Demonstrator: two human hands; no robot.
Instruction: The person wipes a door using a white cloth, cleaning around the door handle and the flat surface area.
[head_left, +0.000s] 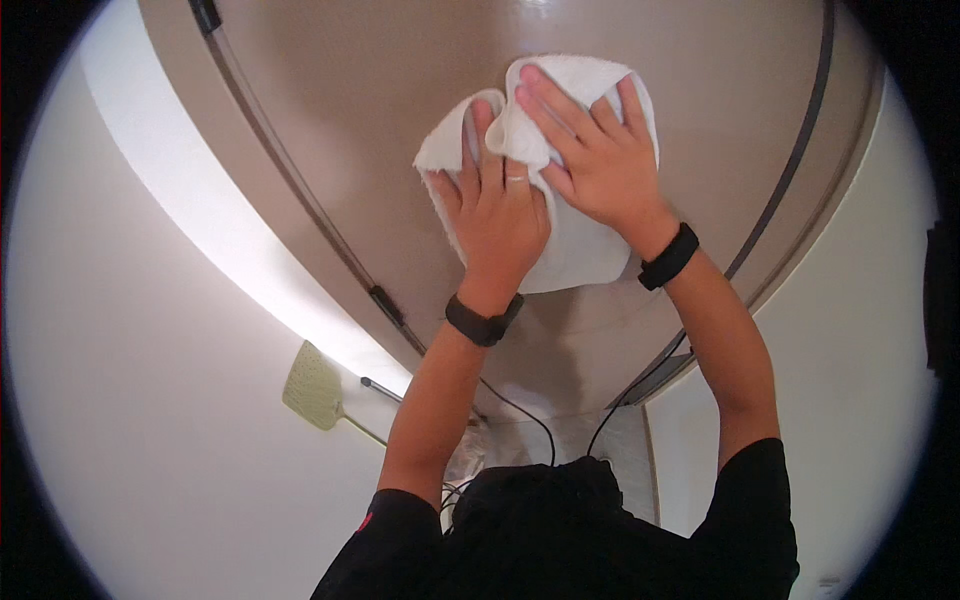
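Observation:
A white terry cloth (581, 251) lies spread against a smooth beige-brown panel (360, 97), which looks like a door. My left hand (499, 217) holds the cloth's left part, its fingers pointing up and partly under a folded edge. A pale ring shows on one finger. On the upper right part of the cloth rests my right hand (600, 154), fingers spread and some tips tucked beneath a turned-over corner. Both palms press the cloth flat, and the two hands are close together but apart. Each wrist wears a black band.
A pale green fly swatter (313, 386) and a thin metal rod (381, 389) are by the white wall (187, 337) at left. Dark strips (300, 180) run along the panel's sides. Black cables (536, 420) hang near my torso. Another white surface (840, 352) stands at right.

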